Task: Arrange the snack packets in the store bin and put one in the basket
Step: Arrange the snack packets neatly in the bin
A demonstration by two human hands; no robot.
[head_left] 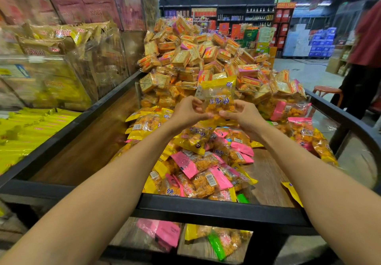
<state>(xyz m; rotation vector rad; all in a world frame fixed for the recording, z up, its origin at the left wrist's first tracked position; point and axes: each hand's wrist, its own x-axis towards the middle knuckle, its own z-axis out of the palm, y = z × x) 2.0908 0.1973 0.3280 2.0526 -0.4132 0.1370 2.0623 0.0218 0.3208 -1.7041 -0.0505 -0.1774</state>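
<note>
- One yellow-topped clear plastic snack packet (219,95) is held upright above the black-framed wooden store bin (206,208), its lower edge pinched by the left hand (188,111) and right hand (244,116).
- With so shallow a grip, it could slip onto the loose pink and yellow packets (206,167) below.
- No basket is seen; a misplaced drop is possible.

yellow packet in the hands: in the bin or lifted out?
Lifted out. Both hands, left hand and right hand, pinch the yellow packet by its lower edge, above the pile.
</note>
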